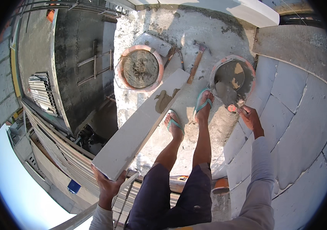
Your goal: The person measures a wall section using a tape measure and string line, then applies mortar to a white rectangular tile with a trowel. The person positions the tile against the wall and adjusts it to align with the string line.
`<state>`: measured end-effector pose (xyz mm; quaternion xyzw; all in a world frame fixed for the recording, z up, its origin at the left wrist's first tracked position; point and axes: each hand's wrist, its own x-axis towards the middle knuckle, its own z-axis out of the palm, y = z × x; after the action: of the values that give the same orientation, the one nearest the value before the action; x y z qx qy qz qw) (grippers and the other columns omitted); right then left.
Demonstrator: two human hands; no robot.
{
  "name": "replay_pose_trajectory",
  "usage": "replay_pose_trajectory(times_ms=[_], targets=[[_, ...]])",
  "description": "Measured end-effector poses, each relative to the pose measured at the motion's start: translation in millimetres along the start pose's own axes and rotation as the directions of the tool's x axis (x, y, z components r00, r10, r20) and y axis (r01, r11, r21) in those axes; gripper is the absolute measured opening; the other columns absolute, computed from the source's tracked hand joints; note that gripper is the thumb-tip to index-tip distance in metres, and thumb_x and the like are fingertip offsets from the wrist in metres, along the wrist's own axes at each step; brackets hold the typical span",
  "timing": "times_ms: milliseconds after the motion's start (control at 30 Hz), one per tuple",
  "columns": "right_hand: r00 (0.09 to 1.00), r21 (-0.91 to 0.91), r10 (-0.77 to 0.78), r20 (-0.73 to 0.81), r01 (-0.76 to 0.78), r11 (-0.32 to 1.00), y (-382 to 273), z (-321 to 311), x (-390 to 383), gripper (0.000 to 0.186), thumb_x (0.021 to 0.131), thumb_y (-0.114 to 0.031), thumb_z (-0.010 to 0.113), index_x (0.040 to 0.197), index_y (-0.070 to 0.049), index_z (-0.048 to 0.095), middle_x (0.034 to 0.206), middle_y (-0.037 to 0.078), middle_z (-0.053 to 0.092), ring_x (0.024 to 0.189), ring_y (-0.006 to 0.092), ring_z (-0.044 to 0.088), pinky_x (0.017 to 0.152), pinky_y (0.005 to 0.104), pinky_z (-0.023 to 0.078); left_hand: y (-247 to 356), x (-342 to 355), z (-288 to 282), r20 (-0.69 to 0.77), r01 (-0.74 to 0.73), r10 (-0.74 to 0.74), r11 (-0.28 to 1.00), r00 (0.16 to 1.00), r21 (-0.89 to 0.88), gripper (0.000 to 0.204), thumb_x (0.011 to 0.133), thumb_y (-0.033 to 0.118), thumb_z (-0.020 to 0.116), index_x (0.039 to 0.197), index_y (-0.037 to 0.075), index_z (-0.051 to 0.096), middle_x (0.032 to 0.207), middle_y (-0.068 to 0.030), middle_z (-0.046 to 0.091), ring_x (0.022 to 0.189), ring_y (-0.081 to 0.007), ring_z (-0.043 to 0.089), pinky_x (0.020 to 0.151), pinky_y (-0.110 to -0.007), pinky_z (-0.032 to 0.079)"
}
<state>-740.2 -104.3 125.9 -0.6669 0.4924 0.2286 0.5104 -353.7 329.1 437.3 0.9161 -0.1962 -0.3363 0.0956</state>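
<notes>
My left hand (108,186) grips the near end of a long pale lightweight concrete block (132,134), fingers on one side and thumb on the other. The block slants away to the right, and a smear of wet mortar (163,101) lies near its far end. My right hand (251,118) is closed around a trowel at the near rim of the right-hand orange bucket (252,73). The trowel's mortar-coated blade (225,92) reaches inside, over grey mortar; its handle is mostly hidden by my fingers. A small red-orange round thing (231,108) sits beside the hand.
Another orange bucket (159,63) holds mortar at the left. A hammer (197,63) lies between the buckets, near a smaller pale block (154,43). A pale block wall (286,99) stands at the right. The ledge drops off at the left, and my sandalled feet stand on it.
</notes>
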Motion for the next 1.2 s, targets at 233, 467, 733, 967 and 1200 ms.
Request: replay_pose_trajectory(times_ms=[233,467,733,967,1200], targets=[[0.833,0.052,-0.527,-0.171,0.541,0.839,-119.4,83.7,-71.2,0.035,0.08,-0.017,0.081,0.112,-0.006,0.073,0.084,0.011,0.066,0.075,0.0298,0.068,0.07,0.0393,0.055,38.2,17.3,-0.5,-0.079,-0.042,0.047,0.997,0.996,0.062,0.086,0.065,0.022,0.091,0.132,-0.004,0.045,0.119,-0.0229,0.048,0.109,-0.0378,0.056,0.091,-0.05,0.048],[0.701,-0.163,-0.628,-0.337,0.614,0.772,-126.3,209.6,-94.6,0.034,0.084,-0.011,0.081,0.113,-0.002,0.067,0.103,0.015,0.064,0.088,0.0372,0.066,0.075,0.0445,0.055,41.5,14.6,1.0,-0.091,-0.019,0.025,0.998,0.996,0.06,0.091,0.065,0.026,0.093,0.136,-0.004,0.043,0.121,-0.022,0.049,0.111,-0.0375,0.058,0.095,-0.047,0.049],[0.902,-0.24,-0.426,-0.069,0.4,0.885,-201.2,88.8,-129.7,0.045,0.098,-0.025,0.067,0.14,-0.011,0.058,0.099,0.016,0.064,0.086,0.0375,0.07,0.069,0.0469,0.056,41.5,0.7,15.1,-0.109,-0.004,0.001,1.0,0.994,-0.026,0.095,0.064,0.025,0.094,0.14,0.001,0.043,0.128,-0.0198,0.053,0.117,-0.0378,0.059,0.099,-0.048,0.048],[0.929,-0.34,-0.344,0.136,0.37,0.865,-303.5,72.2,-214.5,0.05,0.1,-0.027,0.063,0.144,-0.005,0.052,0.101,0.018,0.062,0.074,0.039,0.068,0.069,0.0485,0.057,70.7,3.0,17.8,-0.161,-0.026,0.019,0.999,0.987,-0.043,0.089,0.065,0.025,0.091,0.138,0.003,0.046,0.127,-0.0194,0.055,0.119,-0.0394,0.057,0.102,-0.049,0.046],[0.897,-0.331,-0.415,0.153,0.443,0.833,-331.5,75.2,-276.9,0.051,0.097,-0.022,0.067,0.142,-0.002,0.052,0.097,0.015,0.06,0.076,0.0334,0.068,0.064,0.0447,0.056,91.9,11.2,15.6,-0.202,-0.054,0.043,0.997,0.978,-0.051,0.081,0.07,0.024,0.088,0.136,0.002,0.046,0.126,-0.0193,0.055,0.116,-0.0377,0.059,0.096,-0.047,0.049]])
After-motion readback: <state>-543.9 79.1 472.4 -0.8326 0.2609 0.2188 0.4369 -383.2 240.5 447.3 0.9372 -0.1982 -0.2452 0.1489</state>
